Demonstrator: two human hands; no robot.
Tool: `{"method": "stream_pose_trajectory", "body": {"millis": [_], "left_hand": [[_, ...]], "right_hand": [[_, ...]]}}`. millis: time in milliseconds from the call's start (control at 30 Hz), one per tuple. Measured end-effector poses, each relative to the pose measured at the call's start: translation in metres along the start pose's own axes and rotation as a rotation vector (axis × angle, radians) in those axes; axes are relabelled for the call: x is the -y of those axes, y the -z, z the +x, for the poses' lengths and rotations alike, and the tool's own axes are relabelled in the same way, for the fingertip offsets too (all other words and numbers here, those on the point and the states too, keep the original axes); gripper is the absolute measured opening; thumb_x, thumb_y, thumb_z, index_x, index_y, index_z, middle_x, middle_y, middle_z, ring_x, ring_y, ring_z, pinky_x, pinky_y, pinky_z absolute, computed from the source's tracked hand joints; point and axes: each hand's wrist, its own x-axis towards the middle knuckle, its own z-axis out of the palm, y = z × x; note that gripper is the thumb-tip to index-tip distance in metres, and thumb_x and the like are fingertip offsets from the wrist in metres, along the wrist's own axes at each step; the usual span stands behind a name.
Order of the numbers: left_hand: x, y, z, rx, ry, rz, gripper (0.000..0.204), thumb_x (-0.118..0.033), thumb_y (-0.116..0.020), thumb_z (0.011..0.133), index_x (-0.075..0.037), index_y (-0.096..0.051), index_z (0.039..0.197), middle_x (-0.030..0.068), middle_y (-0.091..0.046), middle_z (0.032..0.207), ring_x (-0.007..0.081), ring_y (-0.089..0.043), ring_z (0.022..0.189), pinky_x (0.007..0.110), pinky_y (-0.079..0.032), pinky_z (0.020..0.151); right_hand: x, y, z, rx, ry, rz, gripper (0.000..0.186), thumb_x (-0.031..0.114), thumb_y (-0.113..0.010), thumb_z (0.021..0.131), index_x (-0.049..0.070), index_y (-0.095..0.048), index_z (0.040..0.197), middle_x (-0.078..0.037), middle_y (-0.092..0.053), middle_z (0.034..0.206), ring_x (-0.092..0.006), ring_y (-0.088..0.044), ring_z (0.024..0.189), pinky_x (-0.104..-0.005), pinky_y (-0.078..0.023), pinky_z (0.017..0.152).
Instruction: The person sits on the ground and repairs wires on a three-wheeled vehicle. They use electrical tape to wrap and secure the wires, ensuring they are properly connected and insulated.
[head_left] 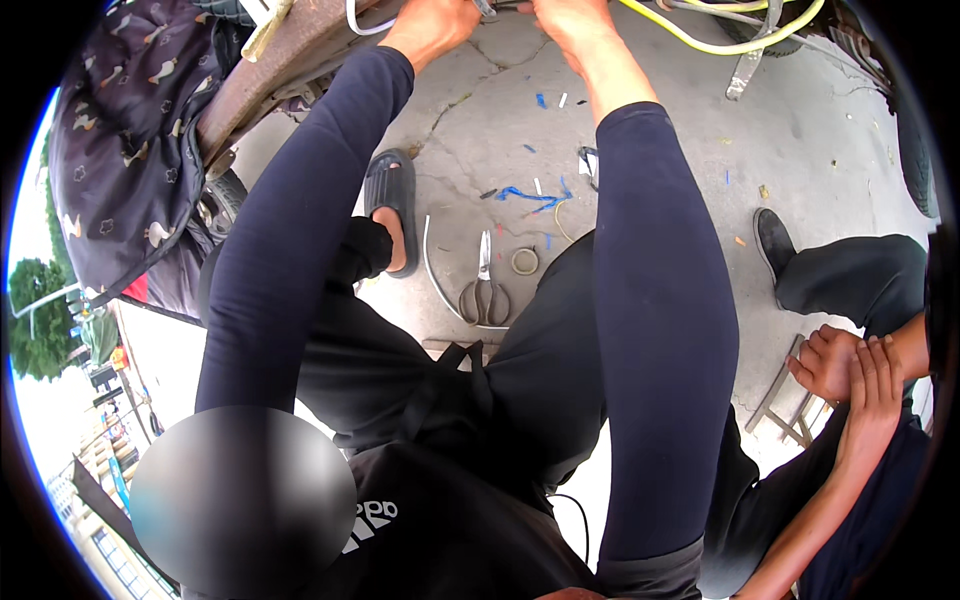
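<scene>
Both my arms, in dark blue sleeves, reach forward to the top edge of the view. My left hand [432, 25] and my right hand [568, 20] are close together, and their fingers pinch a thin dark wire with a small metal piece [492, 8] between them. The fingertips are cut off by the frame edge. A rusty brown metal bar [270, 70] runs just left of my left hand. Below the hands, on the cracked concrete [800, 130], lie grey scissors [484, 292], a small roll of tape [525, 261], a bent white cable [431, 270] and blue wire scraps [533, 196].
My foot in a dark sandal [392, 200] rests on the concrete. A yellow-green cable [720, 46] loops at the top right. Another person sits at the right, hands clasped [848, 365], black shoe [773, 240] forward. Dark patterned fabric [120, 140] hangs at the left.
</scene>
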Motion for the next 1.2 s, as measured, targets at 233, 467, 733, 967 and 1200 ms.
{"method": "stream_pose_trajectory", "body": {"millis": [233, 467, 733, 967, 1200], "left_hand": [[0.031, 0.021, 0.016, 0.208, -0.005, -0.006, 0.027, -0.016, -0.047, 0.099, -0.003, -0.065, 0.116, 0.0248, -0.069, 0.103, 0.0425, -0.064, 0.097, 0.047, -0.05, 0.088], [0.018, 0.061, 0.005, 0.257, 0.077, 0.173, 0.036, -0.008, -0.051, 0.093, -0.002, -0.064, 0.126, 0.0352, -0.065, 0.111, 0.0495, -0.065, 0.102, 0.05, -0.053, 0.088], [0.097, 0.088, -0.028, 0.111, -0.241, 0.458, 0.035, -0.015, -0.05, 0.095, 0.006, -0.066, 0.118, 0.0228, -0.07, 0.112, 0.038, -0.064, 0.109, 0.044, -0.051, 0.093], [0.116, 0.093, -0.03, 0.672, -0.878, 1.524, 0.032, -0.022, -0.057, 0.086, -0.004, -0.08, 0.098, 0.0182, -0.075, 0.104, 0.0377, -0.065, 0.106, 0.06, -0.041, 0.101], [0.139, 0.096, -0.035, 0.212, -0.139, 0.547, 0.05, -0.013, -0.053, 0.086, -0.005, -0.056, 0.135, 0.0283, -0.064, 0.127, 0.0485, -0.059, 0.12, 0.056, -0.043, 0.106]], "right_hand": [[0.02, -0.045, 0.032, -0.209, 0.165, -0.313, 0.036, 0.027, -0.073, 0.087, -0.002, -0.073, 0.108, -0.022, -0.074, 0.106, -0.0345, -0.071, 0.102, -0.0431, -0.053, 0.091], [0.01, -0.034, 0.057, -0.093, 0.237, -0.42, 0.043, 0.025, -0.071, 0.093, 0.0, -0.065, 0.127, -0.02, -0.072, 0.12, -0.032, -0.067, 0.112, -0.0412, -0.05, 0.097], [0.013, -0.079, 0.051, -0.047, 0.201, -0.315, 0.033, 0.019, -0.072, 0.092, -0.002, -0.068, 0.116, -0.014, -0.073, 0.101, -0.0232, -0.069, 0.088, -0.0395, -0.055, 0.078], [-0.009, -0.071, 0.028, 0.14, 0.111, -0.609, 0.045, 0.03, -0.067, 0.096, 0.005, -0.062, 0.133, -0.01, -0.074, 0.117, -0.0178, -0.069, 0.099, -0.0329, -0.051, 0.082], [0.031, -0.127, -0.033, 0.199, 0.23, -0.684, 0.047, 0.035, -0.07, 0.09, 0.007, -0.067, 0.127, -0.015, -0.075, 0.109, -0.0284, -0.07, 0.106, -0.0389, -0.051, 0.096]]}}
